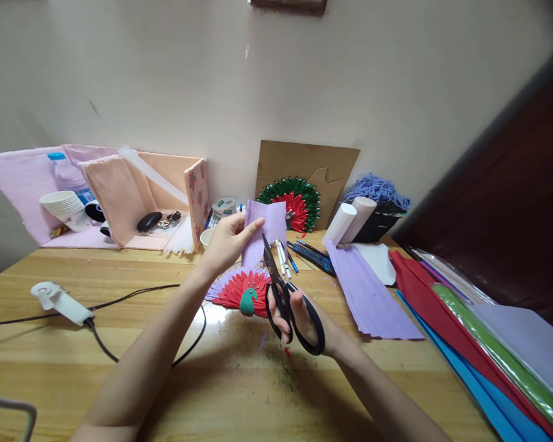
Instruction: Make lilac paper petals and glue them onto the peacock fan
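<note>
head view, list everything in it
scissors: 1, black, centre
held paper: 1, purple, centre
front fan: 1, red-purple, centre
rear fan: 1, red-green, centre
cardboard: 1, brown, rear
cylinders: 2, pale, right
yarn bundle: 1, blue, right
sheets: several, mixed, right
organiser: 1, pink, left
bottle: 1, translucent, organiser
pens: several, mixed, centre
adapter: 1, white, left
table: 1, wooden, below
left fingers: several, bare, on held paper
right fingers: several, bare, on scissors

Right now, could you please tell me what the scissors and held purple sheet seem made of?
Scissors: dark blades, likely metal from faint sheen; smooth black handles, probably plastic.
Held purple sheet: matte, lightly creased, perhaps crepe paper, possibly fabric.
</note>
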The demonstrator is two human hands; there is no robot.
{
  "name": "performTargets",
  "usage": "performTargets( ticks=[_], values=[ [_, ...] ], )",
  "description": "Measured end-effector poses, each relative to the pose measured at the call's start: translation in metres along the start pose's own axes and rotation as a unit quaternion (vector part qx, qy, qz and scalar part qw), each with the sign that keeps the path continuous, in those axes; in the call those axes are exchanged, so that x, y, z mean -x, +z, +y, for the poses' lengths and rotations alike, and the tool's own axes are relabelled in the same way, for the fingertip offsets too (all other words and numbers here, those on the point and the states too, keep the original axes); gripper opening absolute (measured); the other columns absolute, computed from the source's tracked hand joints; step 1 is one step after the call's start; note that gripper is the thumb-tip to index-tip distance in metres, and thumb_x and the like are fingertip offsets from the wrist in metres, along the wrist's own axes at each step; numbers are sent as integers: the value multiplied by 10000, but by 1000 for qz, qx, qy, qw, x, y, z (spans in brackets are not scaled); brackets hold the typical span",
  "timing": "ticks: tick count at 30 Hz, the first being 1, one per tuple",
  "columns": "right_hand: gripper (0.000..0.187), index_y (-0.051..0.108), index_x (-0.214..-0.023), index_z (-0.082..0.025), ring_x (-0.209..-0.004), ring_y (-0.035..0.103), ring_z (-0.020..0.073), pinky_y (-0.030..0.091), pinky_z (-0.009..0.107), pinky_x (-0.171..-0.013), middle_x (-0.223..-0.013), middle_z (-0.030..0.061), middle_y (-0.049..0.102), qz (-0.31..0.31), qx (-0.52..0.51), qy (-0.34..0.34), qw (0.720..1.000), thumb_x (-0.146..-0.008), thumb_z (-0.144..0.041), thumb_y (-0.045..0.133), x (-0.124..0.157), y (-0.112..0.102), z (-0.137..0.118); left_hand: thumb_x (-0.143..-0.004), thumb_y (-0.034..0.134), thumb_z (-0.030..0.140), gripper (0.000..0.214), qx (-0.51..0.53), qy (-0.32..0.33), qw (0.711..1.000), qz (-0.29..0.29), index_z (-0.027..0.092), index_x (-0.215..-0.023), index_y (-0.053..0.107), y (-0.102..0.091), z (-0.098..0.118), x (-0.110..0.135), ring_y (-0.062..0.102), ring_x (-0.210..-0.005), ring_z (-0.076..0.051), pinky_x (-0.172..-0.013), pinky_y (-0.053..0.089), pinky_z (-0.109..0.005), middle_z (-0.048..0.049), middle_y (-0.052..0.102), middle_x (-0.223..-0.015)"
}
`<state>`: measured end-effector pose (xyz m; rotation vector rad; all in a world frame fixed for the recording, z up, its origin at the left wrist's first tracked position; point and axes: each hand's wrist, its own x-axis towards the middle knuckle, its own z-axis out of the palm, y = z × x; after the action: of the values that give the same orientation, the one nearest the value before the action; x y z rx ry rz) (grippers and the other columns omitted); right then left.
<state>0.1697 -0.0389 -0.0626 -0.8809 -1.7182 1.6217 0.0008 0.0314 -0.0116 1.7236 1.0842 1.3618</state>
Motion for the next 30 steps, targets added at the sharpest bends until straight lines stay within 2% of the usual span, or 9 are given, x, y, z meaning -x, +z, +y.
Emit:
performTargets(
  ticks=[6, 12, 18, 20, 22, 25, 27, 30],
  values=[
    [749, 431, -767, -164, -351, 401, 58, 358, 194, -367, -468, -77, 384, 3, 1, -9, 1000, -583, -867, 250, -1, 0, 0, -750, 574, 428, 302, 4, -3, 1000, -22, 163, -622, 508, 4, -1, 1, 386, -482, -71, -433, 275, -197, 32, 468, -577],
    [709, 405, -701, -180, -328, 350, 41, 366, 186, -339, -442, -91, 351, 11, -24, 3, 1000, -536, -867, 359, -3, 2, -5, -758, 560, 442, 314, -22, -11, 999, -34, 160, -624, 523, -2, 3, 1, 382, -469, -71, -421, 276, -192, 25, 471, -565],
    [685, 409, -700, -176, -340, 325, 30, 357, 168, -324, -454, -86, 351, -7, -20, 2, 1000, -559, -846, 388, -3, -1, -3, -754, 564, 429, 295, -28, -23, 998, -59, 159, -636, 568, -9, 4, 0, 437, -493, -80, -439, 318, -188, 8, 537, -596],
    [683, 408, -706, -178, -338, 325, 29, 359, 169, -325, -457, -87, 353, -11, -27, 2, 1000, -556, -844, 395, -3, -2, -2, -748, 571, 424, 264, -15, -40, 996, -83, 164, -725, 612, -11, 7, 1, 502, -557, -100, -480, 368, -195, -19, 600, -686],
    [669, 408, -705, -182, -330, 325, 30, 348, 167, -320, -453, -88, 354, -6, -42, -2, 999, -565, -836, 407, -3, -4, -1, -721, 604, 412, 272, 4, -75, 988, -135, 166, -833, 633, -13, 11, 3, 549, -620, -126, -517, 409, -213, -52, 638, -777],
    [641, 418, -702, -183, -329, 318, 32, 353, 168, -320, -448, -89, 350, 10, -65, -4, 998, -585, -813, 434, -4, -9, 3, -689, 642, 396, 291, 20, -115, 969, -218, 153, -849, 641, -16, 16, 7, 567, -633, -141, -543, 437, -239, -64, 645, -768],
    [640, 425, -702, -181, -334, 321, 32, 364, 168, -323, -451, -90, 346, 13, -65, -9, 998, -591, -811, 432, -5, -12, 5, -696, 634, 398, 277, 12, -111, 966, -233, 143, -803, 647, -18, 16, 8, 568, -637, -142, -576, 446, -254, -56, 639, -735],
    [646, 428, -714, -178, -336, 326, 33, 366, 167, -320, -454, -90, 349, 13, -55, -21, 998, -597, -813, 417, -4, -16, 8, -716, 618, 388, 258, -7, -98, 971, -219, 141, -778, 659, -20, 14, 7, 574, -668, -141, -627, 450, -264, -55, 642, -745]
  ],
)
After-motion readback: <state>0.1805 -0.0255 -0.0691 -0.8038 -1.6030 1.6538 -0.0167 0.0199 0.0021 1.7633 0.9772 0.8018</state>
